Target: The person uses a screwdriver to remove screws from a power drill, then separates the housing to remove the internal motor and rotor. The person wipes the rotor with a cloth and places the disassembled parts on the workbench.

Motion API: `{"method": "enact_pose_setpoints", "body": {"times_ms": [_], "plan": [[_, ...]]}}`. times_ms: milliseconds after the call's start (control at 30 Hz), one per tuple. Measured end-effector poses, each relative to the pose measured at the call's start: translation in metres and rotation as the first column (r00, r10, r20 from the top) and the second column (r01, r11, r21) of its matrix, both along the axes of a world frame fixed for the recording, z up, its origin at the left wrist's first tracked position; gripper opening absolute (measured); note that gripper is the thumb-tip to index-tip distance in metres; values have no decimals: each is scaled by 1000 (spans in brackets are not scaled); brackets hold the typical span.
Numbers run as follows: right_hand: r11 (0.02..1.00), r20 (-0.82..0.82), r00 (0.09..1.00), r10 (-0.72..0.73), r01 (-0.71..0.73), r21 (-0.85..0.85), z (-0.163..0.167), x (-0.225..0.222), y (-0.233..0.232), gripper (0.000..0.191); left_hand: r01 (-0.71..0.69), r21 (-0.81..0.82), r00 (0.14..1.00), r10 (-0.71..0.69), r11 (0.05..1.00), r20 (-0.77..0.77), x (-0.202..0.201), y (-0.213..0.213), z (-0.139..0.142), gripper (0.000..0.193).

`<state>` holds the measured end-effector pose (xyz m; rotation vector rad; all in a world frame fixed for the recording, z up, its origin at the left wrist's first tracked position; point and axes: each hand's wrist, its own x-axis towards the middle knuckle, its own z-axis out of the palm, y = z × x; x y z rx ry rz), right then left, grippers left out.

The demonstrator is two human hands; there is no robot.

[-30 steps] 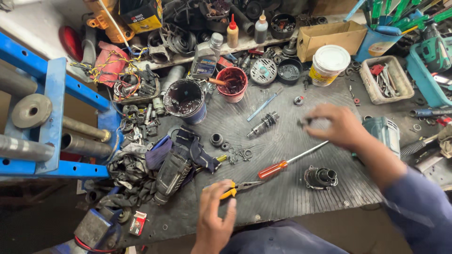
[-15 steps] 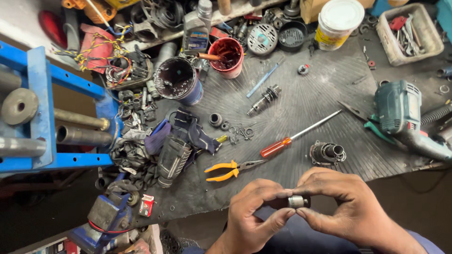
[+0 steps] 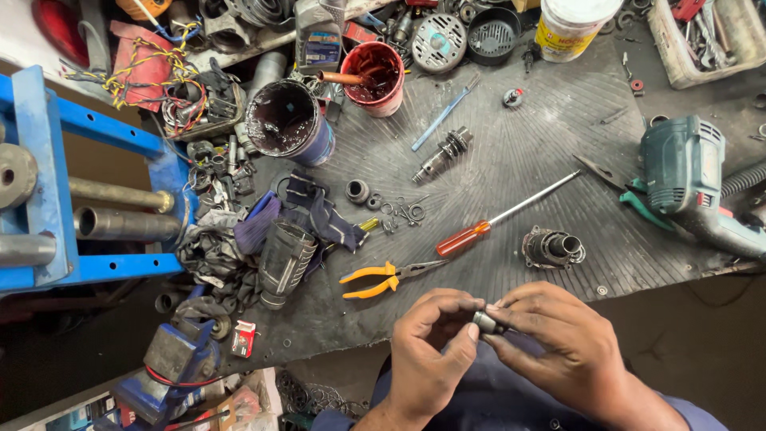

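**Two hands, one small metal part**

Both hands meet at the near edge of the surface (image 3: 558,112), just in front of the person's body. The left hand (image 3: 431,355) and the right hand (image 3: 558,343) pinch a small grey metal cylinder (image 3: 484,322) between their fingertips, each closed on one end of it. The part is held in the air, clear of the ribbed dark mat.

Just beyond the hands lie yellow-handled pliers (image 3: 383,279), and to their right a screwdriver (image 3: 499,219) with an orange handle, its shaft pointing far and right. Near the screwdriver's handle sits a round metal housing (image 3: 552,247). A geared shaft (image 3: 443,156) lies farther off, with small rings and washers scattered to its near left.

At the right edge rests a green power tool (image 3: 686,179). On the far left stand a dark can (image 3: 289,124) of black grease and a red pot (image 3: 375,72) with a tool stuck in it. A ribbed black motor casing (image 3: 286,259) lies on rags, beside a blue steel frame (image 3: 48,175) at the left.
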<state>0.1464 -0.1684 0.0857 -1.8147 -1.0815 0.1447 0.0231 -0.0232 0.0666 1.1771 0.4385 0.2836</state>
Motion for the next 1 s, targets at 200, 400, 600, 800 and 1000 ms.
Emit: {"method": "enact_pose_setpoints", "body": {"times_ms": [200, 400, 600, 800, 1000], "plan": [[998, 14, 999, -51, 51, -23, -5, 0, 2, 33, 5, 13, 999, -4, 1000, -54, 6, 1, 5, 23], [996, -203, 976, -83, 77, -40, -16, 0, 0, 32, 0, 32, 999, 1, 999, -43, 8, 0, 6, 25], [999, -484, 875, -21, 32, 15, -30, -1, -7, 30, 4, 52, 999, -2, 999, -36, 8, 0, 9, 25], [999, -493, 870, -18, 38, 29, -33, -2, -7, 29, 12, 237, 999, -5, 972, -32, 9, 2, 19, 26], [994, -310, 944, -108, 105, -29, -25, -7, -4, 29, -41, 652, 999, 41, 757, 16, 8, 5, 21, 26]]}}
